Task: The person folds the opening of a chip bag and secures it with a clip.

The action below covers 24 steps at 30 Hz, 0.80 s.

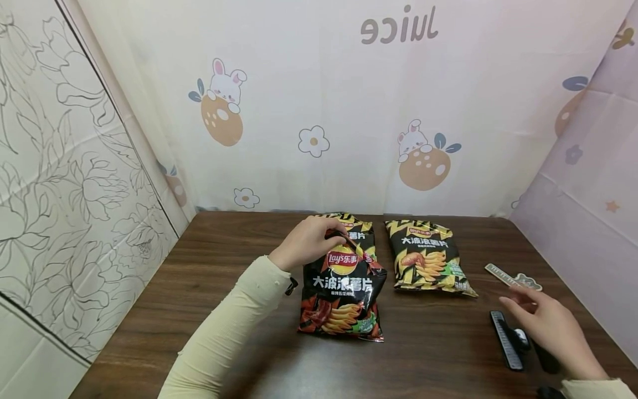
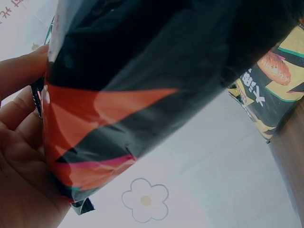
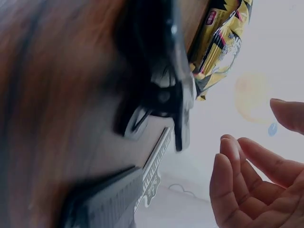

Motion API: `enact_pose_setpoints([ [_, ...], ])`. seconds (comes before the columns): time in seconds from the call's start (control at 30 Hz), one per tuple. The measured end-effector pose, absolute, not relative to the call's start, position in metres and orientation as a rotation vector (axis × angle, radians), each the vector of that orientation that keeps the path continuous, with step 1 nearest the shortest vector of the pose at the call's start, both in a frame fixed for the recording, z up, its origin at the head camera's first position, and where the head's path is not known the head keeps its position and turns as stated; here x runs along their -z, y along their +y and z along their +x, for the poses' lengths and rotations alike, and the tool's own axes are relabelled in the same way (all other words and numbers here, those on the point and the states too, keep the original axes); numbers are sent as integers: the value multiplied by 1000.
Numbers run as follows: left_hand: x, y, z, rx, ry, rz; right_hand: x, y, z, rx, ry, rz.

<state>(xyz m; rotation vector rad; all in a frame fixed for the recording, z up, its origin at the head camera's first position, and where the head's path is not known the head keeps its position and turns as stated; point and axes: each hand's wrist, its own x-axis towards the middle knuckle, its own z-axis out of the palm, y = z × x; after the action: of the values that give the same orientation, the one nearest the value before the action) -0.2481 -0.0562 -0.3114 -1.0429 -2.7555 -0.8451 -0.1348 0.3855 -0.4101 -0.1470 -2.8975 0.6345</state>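
My left hand [image 1: 311, 241] pinches the top edge of a black and red potato chip bag [image 1: 344, 299], which stands nearly upright in front of another yellow and black chip bag [image 1: 369, 235]. In the left wrist view, the thumb and fingers hold the chip bag [image 2: 109, 123] by its edge. At the right, my right hand [image 1: 553, 327] hovers with loosely bent fingers and nothing between them. Closest to it are a black clip-like tool [image 3: 164, 71], blurred in the right wrist view, and a long black piece with a grey ridged strip [image 1: 505, 341].
A third chip bag [image 1: 428, 257], yellow and black, lies right of the held one. Near the right side is a pale ruler-like strip [image 1: 498, 274] with a decorative end. Printed curtains [image 1: 319, 100] hang behind the brown wooden table [image 1: 224, 244].
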Motion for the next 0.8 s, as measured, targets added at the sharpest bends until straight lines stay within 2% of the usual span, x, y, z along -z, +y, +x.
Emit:
enact_pose_setpoints([
  [0.3, 311, -56, -247, 848, -2750, -1044, 413, 399, -132, -574, -3106, -210],
  [0.8, 310, -57, -246, 848, -2741, -1050, 417, 404, -127, -536, -3192, -101],
])
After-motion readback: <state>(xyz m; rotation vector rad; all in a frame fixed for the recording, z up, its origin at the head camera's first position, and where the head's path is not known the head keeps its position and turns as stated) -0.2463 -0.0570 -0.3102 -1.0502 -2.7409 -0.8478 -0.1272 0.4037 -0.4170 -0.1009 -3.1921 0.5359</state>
